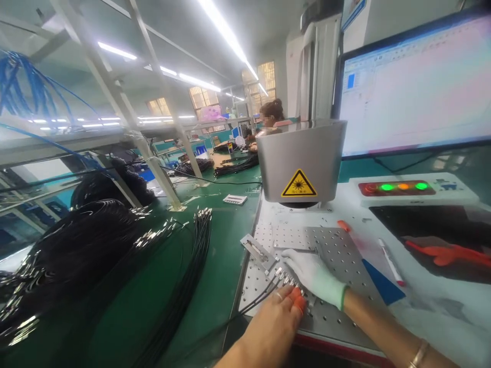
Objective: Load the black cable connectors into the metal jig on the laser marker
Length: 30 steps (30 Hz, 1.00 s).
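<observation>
My left hand (276, 313), bare but for orange finger cots and a ring, bends its fingers over a row of black cables (258, 300) with metal connector ends (286, 278). My right hand (312, 276), in a white glove with a green cuff, lies on the far side of the connectors. Its fingers stretch left, near a small metal fixture (260, 252) with a slot; its fingertips are partly blurred. Beneath both hands is a perforated metal plate (337, 245). Part of the cables is hidden under my left hand.
A grey laser head (301, 163) with a yellow warning label hangs above the plate. Black cable bundles (195, 255) lie on the green table (226, 230). To the right are a marker (391, 263), a blue triangular piece (381, 283), a control box (414, 188) and a monitor (414, 87). A person sits farther back.
</observation>
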Each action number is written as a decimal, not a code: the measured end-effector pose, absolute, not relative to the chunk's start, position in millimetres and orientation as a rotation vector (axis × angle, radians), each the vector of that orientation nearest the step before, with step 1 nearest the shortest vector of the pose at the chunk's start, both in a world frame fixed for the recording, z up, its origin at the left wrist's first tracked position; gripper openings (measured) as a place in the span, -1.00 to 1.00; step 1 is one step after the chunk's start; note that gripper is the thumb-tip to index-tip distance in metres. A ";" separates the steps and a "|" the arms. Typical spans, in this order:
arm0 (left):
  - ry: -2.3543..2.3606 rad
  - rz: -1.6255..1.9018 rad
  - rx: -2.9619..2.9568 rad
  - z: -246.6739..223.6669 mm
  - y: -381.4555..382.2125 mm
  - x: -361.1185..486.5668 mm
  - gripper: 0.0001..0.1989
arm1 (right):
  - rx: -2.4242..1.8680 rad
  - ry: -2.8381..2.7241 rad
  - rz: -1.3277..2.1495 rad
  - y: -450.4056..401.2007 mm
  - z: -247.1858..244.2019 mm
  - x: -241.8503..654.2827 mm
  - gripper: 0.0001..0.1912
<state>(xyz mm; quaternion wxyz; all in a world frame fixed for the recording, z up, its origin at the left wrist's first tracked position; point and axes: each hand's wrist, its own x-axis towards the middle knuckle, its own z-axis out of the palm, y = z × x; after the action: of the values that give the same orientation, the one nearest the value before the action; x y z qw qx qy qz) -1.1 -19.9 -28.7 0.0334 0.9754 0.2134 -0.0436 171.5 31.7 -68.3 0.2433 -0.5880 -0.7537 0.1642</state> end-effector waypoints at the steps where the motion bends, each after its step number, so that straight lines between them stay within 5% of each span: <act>1: 0.668 -0.136 3.008 -27.4 -20.8 -0.1 -0.51 | -1.599 -2.061 0.459 31.9 -68.5 171.4 -0.60; 8: 0.751 -0.029 2.836 -24.7 -19.9 -1.8 -0.59 | -1.603 -2.089 0.430 27.5 -52.3 168.4 -0.62; 12: 1.085 0.322 2.680 -6.6 3.2 -15.7 -0.52 | -1.659 -2.055 0.371 3.5 -47.5 175.0 -0.60; 18: 1.747 0.448 2.391 2.5 66.4 -49.5 -0.61 | -1.740 -2.027 -0.005 -39.7 -107.1 189.8 -0.43; 23: 1.793 0.534 2.207 -0.8 91.5 -52.4 -0.65 | -1.658 -1.940 -0.161 -43.6 -139.0 186.3 -0.49; 30: 1.431 0.679 2.227 61.2 28.4 -24.6 -0.57 | -1.738 -1.714 -0.074 -51.6 -127.5 172.2 -0.34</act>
<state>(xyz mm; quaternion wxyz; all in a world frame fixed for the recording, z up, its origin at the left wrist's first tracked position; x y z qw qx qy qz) -24.6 28.4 61.2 0.2030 0.7979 0.5129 0.2433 172.2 -51.6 -127.5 0.3429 -0.6686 -0.6593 -0.0286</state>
